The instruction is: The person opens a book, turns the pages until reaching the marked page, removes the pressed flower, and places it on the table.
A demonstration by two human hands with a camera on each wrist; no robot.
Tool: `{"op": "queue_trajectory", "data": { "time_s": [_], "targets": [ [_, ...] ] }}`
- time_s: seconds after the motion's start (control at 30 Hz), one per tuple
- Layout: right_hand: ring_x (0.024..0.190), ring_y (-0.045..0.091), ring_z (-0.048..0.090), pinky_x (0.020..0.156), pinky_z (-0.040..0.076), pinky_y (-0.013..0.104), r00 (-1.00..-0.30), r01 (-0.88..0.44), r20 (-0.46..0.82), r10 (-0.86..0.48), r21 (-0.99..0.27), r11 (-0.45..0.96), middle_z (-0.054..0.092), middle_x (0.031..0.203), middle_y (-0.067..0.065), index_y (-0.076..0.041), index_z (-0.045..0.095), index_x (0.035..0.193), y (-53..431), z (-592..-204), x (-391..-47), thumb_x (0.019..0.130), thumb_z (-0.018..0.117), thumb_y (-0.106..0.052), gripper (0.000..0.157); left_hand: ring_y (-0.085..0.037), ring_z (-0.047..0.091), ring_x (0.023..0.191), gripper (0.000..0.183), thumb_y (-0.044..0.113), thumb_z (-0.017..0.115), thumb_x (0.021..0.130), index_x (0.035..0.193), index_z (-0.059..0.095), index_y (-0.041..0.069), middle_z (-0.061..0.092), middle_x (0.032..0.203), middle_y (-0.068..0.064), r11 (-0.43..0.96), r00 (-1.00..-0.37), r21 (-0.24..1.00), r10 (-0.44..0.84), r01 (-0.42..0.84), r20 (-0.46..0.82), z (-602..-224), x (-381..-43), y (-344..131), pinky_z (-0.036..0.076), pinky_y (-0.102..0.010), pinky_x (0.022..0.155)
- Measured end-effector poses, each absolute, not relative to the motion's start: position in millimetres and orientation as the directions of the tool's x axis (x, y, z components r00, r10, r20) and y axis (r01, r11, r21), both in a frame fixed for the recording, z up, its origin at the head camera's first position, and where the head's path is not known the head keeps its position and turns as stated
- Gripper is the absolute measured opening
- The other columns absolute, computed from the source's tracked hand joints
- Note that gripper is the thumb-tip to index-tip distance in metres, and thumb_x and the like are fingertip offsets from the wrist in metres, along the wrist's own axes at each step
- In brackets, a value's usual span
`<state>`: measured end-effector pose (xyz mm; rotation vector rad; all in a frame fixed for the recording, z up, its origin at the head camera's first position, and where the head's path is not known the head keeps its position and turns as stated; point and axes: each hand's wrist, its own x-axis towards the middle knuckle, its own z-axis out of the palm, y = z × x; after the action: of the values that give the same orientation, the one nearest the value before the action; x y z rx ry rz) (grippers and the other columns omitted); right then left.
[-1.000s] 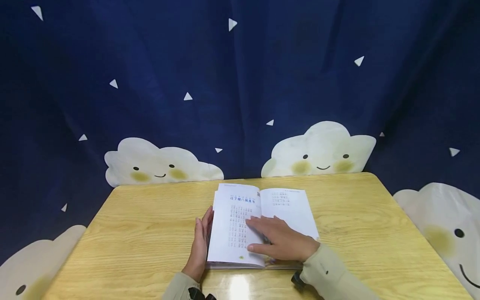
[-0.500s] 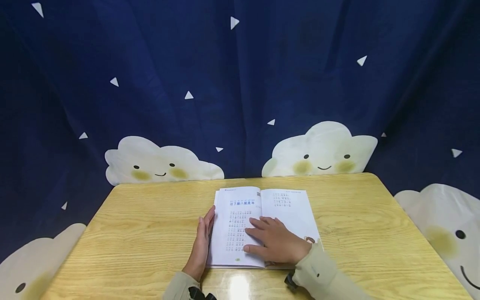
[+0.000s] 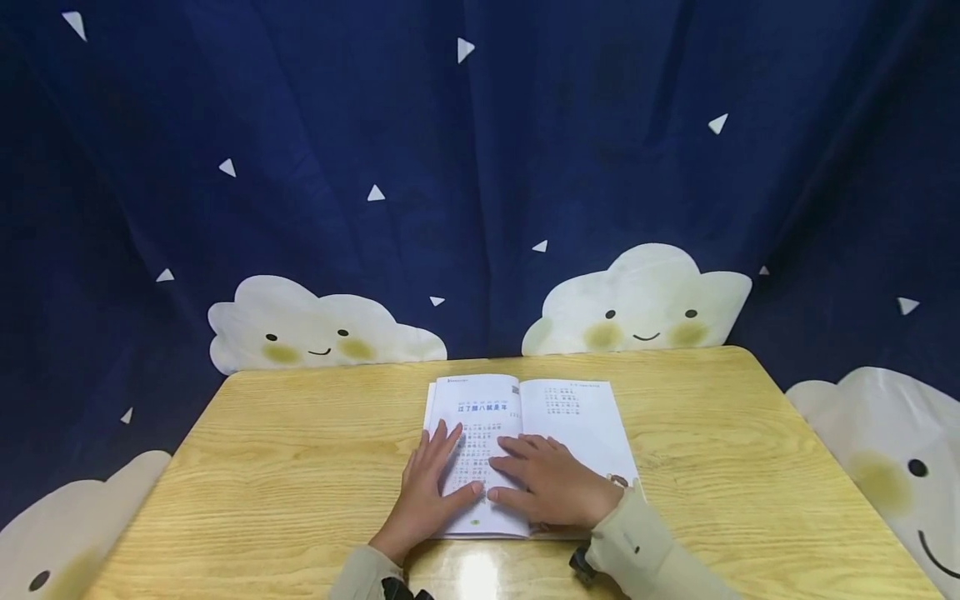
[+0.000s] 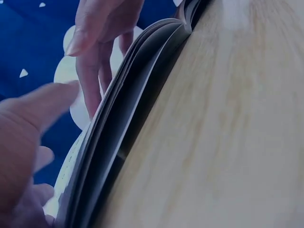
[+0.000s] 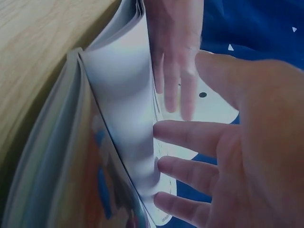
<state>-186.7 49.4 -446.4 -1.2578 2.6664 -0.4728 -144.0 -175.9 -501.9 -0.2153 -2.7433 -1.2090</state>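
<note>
An open book (image 3: 480, 400) lies on the wooden table, with blue title characters and rows of text on its left page. My left hand (image 3: 427, 492) is over the outer part of that page, its fingers spread and straight. My right hand (image 3: 558, 483) reaches across the spine, and its straight fingertips touch the left page. In the right wrist view, the fingers (image 5: 187, 173) of the right hand meet the page surface. The left wrist view shows the layered page edges of the book (image 4: 123, 114) between the two hands. Part of the right page is hidden under the right hand.
The wooden table (image 3: 300, 450) extends on both sides of the book. Behind it hangs a dark blue curtain (image 3: 337, 125) with white triangles and smiling clouds (image 3: 645, 300). Both wrists carry small black devices (image 3: 581, 564).
My left hand has moved from the book's left edge onto the left page, fingers spreading. My right hand has shifted slightly left, and the left page lies flatter than before.
</note>
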Motion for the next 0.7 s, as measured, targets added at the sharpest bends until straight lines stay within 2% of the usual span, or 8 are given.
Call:
{"op": "queue_trajectory", "data": {
  "time_s": [0.17, 0.4, 0.57, 0.7],
  "targets": [
    [0.134, 0.032, 0.041, 0.109, 0.032, 0.053, -0.634, -0.710, 0.009, -0.774, -0.404, 0.577, 0.046, 0.146, 0.010, -0.013, 0.058, 0.134, 53.4, -445.0, -191.8, 0.097, 0.034, -0.061, 0.066, -0.045, 0.007, 0.144, 0.085, 0.057, 0.068, 0.079, 0.147, 0.042, 0.014, 0.023, 0.156, -0.022, 0.738, -0.980, 0.646, 0.113, 0.194, 0.165, -503.4, -144.9, -173.0, 0.004, -0.063, 0.112],
    [0.137, 0.027, 0.038, 0.110, 0.032, 0.050, -0.666, -0.640, 0.048, -0.744, -0.549, 0.537, 0.042, 0.149, 0.009, -0.012, 0.051, 0.140, 71.6, -441.8, -204.0, 0.096, 0.044, -0.059, 0.065, -0.043, 0.006, 0.145, 0.085, 0.057, 0.069, 0.078, 0.146, 0.044, 0.012, 0.021, 0.157, -0.021, 0.755, -0.987, 0.636, 0.113, 0.160, 0.114, -501.9, -144.7, -171.8, 0.002, -0.059, 0.114],
    [0.139, 0.032, 0.033, 0.112, 0.027, 0.054, -0.718, -0.603, 0.111, -0.687, -0.592, 0.535, 0.037, 0.151, 0.013, -0.010, 0.046, 0.143, 92.6, -440.8, -217.9, 0.093, 0.053, -0.056, 0.069, -0.043, 0.007, 0.145, 0.085, 0.057, 0.070, 0.077, 0.145, 0.045, 0.012, 0.021, 0.157, -0.020, 0.763, -0.988, 0.629, 0.105, 0.151, 0.109, -500.1, -144.0, -171.1, 0.003, -0.059, 0.114],
    [0.141, 0.036, 0.027, 0.112, 0.025, 0.056, -0.771, -0.559, 0.127, -0.624, -0.603, 0.568, 0.032, 0.154, 0.015, -0.007, 0.038, 0.147, 112.3, -443.3, -230.4, 0.089, 0.059, -0.057, 0.079, -0.042, 0.008, 0.145, 0.086, 0.057, 0.070, 0.077, 0.145, 0.045, 0.012, 0.022, 0.157, -0.020, 0.771, -0.989, 0.620, 0.100, 0.145, 0.107, -501.7, -143.5, -170.3, 0.003, -0.059, 0.114]
  ]
}}
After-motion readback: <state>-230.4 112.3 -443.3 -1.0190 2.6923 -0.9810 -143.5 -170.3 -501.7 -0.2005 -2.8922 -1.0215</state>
